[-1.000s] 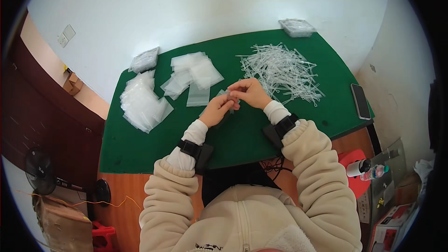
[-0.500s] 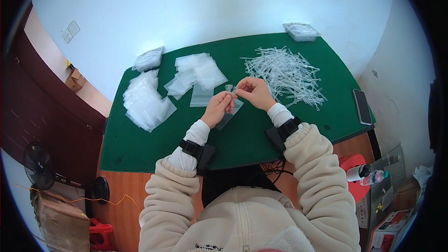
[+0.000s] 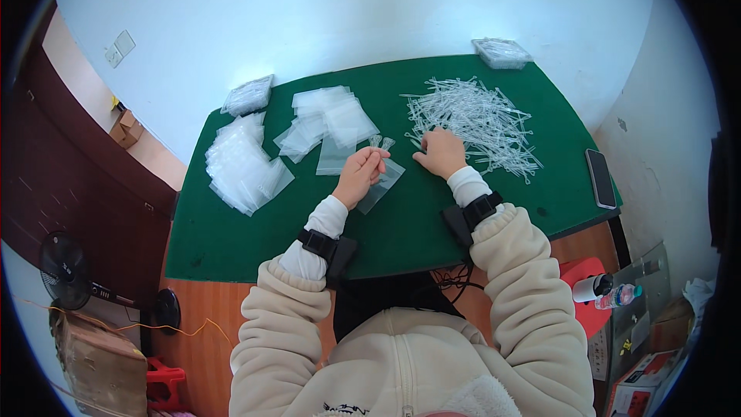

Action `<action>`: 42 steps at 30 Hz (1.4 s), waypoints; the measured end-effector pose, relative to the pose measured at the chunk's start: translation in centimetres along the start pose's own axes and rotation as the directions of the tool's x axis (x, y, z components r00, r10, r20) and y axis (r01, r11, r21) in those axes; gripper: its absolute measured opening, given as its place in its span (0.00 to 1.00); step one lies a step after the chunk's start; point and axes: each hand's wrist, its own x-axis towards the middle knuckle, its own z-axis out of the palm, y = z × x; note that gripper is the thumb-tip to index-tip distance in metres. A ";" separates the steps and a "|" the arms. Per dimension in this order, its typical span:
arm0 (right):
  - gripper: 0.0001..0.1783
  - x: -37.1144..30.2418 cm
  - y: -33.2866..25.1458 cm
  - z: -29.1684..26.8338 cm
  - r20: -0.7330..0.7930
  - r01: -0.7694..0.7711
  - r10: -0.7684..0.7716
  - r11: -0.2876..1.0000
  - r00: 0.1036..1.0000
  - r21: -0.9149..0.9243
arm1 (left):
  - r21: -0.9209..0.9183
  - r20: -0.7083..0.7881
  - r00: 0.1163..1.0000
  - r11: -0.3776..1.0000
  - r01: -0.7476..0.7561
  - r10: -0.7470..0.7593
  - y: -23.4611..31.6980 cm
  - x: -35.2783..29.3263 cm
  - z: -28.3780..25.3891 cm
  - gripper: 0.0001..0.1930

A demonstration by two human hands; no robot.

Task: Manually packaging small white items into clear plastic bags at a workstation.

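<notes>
My left hand (image 3: pixel 360 176) is closed in a pinch over the middle of the table. From its fingertips stick out the fanned ends of a few thin clear plastic sticks (image 3: pixel 380 141). Under and beside it lies a clear zip bag (image 3: pixel 384 185). My right hand (image 3: pixel 443 154) reaches to the near left edge of a loose pile of clear plastic sticks (image 3: pixel 472 120), many with small looped ends. Its thumb and forefinger are apart, with nothing visible between them; the other fingertips are partly hidden.
Flat clear bags (image 3: pixel 328 120) lie left of centre, and filled bags (image 3: pixel 241 166) are heaped farther left. Clear boxes of sticks stand at the back left (image 3: pixel 248 96) and back right (image 3: pixel 502 53). A phone (image 3: pixel 600 177) lies at the right edge of the green table (image 3: pixel 262 243).
My right hand has left my left hand and moved right to the pile. The left hand stays in place, the stick ends now spread more plainly above its fingers.
</notes>
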 end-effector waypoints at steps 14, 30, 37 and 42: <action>0.05 0.3 -0.1 1.1 0.204 -0.082 0.087 0.996 0.975 -0.033 | -0.056 0.006 0.999 0.997 0.050 -0.050 0.1 0.0 0.0 0.12; 0.06 0.2 -0.1 1.2 0.141 -0.091 0.084 0.995 0.986 0.045 | 0.103 -0.027 0.997 0.992 -0.072 0.075 -0.1 0.0 -0.2 0.11; 0.07 0.2 -0.2 1.2 0.153 -0.088 0.079 0.995 0.985 0.050 | 0.276 -0.015 0.986 0.949 -0.153 0.164 -0.5 0.1 -0.6 0.11; 0.06 0.1 0.0 1.3 0.163 -0.126 0.121 0.992 0.979 0.016 | 0.435 0.010 0.968 0.871 -0.229 0.250 -0.4 0.1 -0.6 0.11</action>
